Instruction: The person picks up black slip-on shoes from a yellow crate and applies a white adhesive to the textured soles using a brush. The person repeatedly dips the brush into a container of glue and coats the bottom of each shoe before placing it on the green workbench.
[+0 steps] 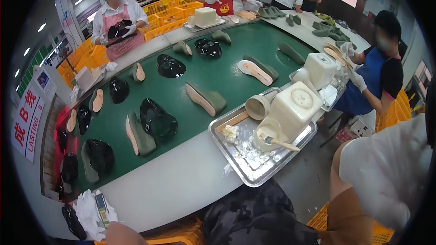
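At the lower edge, a rounded patch of bare skin point(125, 234) seems to be part of my left arm or hand; no fingers show. Just beyond it, crumpled white gloves or cloth point(86, 213) lie on the table, with a narrow yellow-and-dark flat object point(102, 208) on top. I cannot make out my right hand. Closer to my right, a metal tray point(261, 177) holds a large cream square container point(297, 104), a beige cup point(257, 107) and a cut-open pot point(267, 134) with a wooden-handled brush point(284, 144) resting in it.
Green wedge soles point(211, 102) and glossy black shoe uppers point(158, 120) are spread over a green belt point(177, 154). A blurred white garment point(386, 168) fills the right side. A person in a blue apron point(363, 90) holds insoles; others stand behind, near yellow crates point(170, 18).
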A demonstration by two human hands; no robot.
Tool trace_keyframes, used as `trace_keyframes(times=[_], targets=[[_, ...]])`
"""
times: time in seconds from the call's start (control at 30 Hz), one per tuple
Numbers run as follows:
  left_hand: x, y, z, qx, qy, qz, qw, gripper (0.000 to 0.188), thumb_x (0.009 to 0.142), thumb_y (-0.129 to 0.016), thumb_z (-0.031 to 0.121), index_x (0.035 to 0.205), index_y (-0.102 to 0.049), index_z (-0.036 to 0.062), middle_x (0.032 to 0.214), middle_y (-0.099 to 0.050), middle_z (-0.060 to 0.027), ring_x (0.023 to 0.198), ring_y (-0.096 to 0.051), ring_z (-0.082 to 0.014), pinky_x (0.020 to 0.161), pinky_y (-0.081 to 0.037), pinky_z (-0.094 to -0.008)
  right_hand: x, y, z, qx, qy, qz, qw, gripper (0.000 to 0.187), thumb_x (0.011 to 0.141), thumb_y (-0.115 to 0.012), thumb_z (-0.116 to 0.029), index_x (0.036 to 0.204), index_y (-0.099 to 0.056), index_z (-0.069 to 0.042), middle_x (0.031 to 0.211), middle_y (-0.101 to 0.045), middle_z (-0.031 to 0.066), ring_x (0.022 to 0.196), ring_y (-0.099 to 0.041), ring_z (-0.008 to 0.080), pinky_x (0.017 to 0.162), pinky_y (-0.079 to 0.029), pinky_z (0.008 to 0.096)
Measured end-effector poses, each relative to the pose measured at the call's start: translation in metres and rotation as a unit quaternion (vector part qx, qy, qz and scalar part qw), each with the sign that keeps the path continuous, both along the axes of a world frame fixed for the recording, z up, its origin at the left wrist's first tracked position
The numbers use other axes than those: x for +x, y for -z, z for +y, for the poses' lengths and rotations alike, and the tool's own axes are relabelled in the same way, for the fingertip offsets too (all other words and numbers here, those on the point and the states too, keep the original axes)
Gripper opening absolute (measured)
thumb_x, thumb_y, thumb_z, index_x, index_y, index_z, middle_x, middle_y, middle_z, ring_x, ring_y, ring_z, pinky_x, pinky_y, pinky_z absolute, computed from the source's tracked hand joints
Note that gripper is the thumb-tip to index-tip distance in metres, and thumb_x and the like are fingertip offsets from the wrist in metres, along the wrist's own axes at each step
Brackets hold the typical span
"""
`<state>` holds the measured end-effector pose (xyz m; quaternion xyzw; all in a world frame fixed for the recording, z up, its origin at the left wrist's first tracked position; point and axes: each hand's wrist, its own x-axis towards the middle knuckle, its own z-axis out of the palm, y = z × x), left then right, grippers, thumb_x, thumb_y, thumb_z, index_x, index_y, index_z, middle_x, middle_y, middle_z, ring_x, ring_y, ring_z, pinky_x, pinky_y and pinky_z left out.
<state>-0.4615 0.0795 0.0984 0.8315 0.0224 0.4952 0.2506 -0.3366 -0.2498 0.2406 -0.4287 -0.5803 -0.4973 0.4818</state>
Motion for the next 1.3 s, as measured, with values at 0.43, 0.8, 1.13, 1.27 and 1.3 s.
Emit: trace_keyframes(times=[0.43,0.8,1.13,1.27,1.3], targets=[[-0.100,0.053,-0.037,-0.312,-0.118,0.063,0.940,0.027,0.082,-0.048,-0.003,0.108,-0.056,-0.0075,0.095,-0.062,-0.0120,0.091,-0.060,-0.0180,0.081,-0.047,-0.0272,0.047,0.117,0.015,-0.047,0.275,0.229,0.933,0.026,0.086,-0.039,-0.010,0.100,-0.055,0.004,0.097,-0.055,0.0150,0.094,-0.051,0.0264,0.090,-0.038,0.0381],[-0.209,0.120,-0.052,-0.343,-0.277,0.172,0.881,0.017,0.082,-0.060,0.009,0.097,-0.063,0.0001,0.095,-0.065,-0.0119,0.083,-0.061,-0.0189,0.075,-0.048,-0.0275,0.019,0.140,0.093,-0.222,-0.013,0.182,0.958,0.028,0.082,-0.042,-0.007,0.100,-0.056,0.008,0.091,-0.059,0.0160,0.082,-0.054,0.0272,0.077,-0.041,0.0392],[-0.439,0.189,0.061,-0.419,-0.592,-0.082,0.684,0.021,0.083,-0.059,0.013,0.098,-0.061,-0.0020,0.080,-0.062,-0.0054,0.071,-0.055,-0.0099,0.062,-0.044,-0.0238,0.014,0.157,0.104,-0.330,-0.069,0.166,0.927,0.025,0.076,-0.050,0.004,0.100,-0.057,0.009,0.089,-0.058,0.0165,0.081,-0.053,0.0257,0.074,-0.043,0.0331],[-0.395,0.169,0.103,-0.651,-0.491,-0.111,0.569,0.036,0.083,-0.064,0.030,0.106,-0.059,0.0022,0.092,-0.062,-0.0079,0.074,-0.058,-0.0152,0.064,-0.046,-0.0263,0.012,0.163,0.088,-0.335,-0.057,0.241,0.909,0.025,0.077,-0.049,0.004,0.100,-0.056,0.009,0.089,-0.058,0.0153,0.082,-0.053,0.0241,0.076,-0.042,0.0318],[-0.390,0.163,0.103,-0.666,-0.443,-0.142,0.583,0.040,0.082,-0.065,0.032,0.107,-0.058,0.0024,0.094,-0.062,-0.0081,0.076,-0.059,-0.0166,0.065,-0.046,-0.0268,0.010,0.165,0.088,-0.339,-0.052,0.245,0.907,0.024,0.077,-0.049,0.004,0.100,-0.056,0.008,0.089,-0.058,0.0149,0.081,-0.053,0.0237,0.075,-0.042,0.0315]])
